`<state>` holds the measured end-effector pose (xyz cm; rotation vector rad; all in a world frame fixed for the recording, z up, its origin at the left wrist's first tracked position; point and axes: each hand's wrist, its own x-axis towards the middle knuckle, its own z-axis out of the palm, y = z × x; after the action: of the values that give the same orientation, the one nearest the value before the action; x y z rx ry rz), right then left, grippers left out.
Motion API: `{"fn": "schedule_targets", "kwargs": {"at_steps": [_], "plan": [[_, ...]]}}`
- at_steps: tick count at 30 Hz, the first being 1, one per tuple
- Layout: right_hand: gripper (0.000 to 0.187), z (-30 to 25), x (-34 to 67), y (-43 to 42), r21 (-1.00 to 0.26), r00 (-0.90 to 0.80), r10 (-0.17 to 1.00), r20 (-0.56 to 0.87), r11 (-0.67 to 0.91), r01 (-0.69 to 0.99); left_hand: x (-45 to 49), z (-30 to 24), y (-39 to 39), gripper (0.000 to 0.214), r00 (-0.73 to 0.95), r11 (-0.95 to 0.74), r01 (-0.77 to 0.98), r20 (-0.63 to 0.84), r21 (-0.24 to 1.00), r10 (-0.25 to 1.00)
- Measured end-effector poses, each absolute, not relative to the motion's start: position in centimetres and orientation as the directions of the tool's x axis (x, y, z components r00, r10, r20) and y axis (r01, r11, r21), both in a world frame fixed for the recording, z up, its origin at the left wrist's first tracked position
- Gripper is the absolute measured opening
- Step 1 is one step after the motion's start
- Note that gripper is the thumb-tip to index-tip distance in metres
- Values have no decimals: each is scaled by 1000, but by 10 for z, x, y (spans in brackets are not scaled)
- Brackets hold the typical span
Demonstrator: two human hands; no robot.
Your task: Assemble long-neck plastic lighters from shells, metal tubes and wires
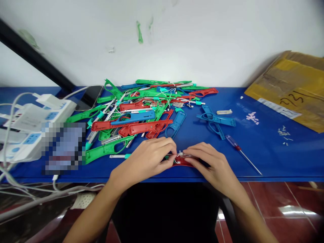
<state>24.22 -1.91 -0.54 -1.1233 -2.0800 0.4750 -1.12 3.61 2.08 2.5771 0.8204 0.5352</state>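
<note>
My left hand (pixel 154 155) is closed in a pinch at the table's front edge. What sits between its fingertips is too small to make out; a thin white wire shows beside them. My right hand (pixel 211 162) holds a clear lighter fuel tank (pixel 186 155) between thumb and fingers. Beneath both hands lies a red lighter shell half (pixel 183 162), partly hidden by the fingers. A metal lighter tube (pixel 117 156) with a teal collar runs in behind my left hand. To the right rests a screwdriver (pixel 243 154) with a clear purple-red handle.
A heap of green, red and blue lighter shells (pixel 144 127) with metal tubes spreads behind my hands. Blue shells (pixel 216 118), a clear tank (pixel 224 112), pink bits (pixel 252 118) and screws (pixel 285 132) lie rightward. A cardboard box (pixel 291 87), phones and a power strip (pixel 32 145) flank them.
</note>
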Motion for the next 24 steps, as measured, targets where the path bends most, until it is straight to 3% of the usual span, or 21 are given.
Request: {"fn": "schedule_targets", "kwargs": {"at_steps": [24], "plan": [[17,-4,242,-19,-603,-367,844,391,536,591,-12,17,37,10,762,-778,463,258,424,594]]}}
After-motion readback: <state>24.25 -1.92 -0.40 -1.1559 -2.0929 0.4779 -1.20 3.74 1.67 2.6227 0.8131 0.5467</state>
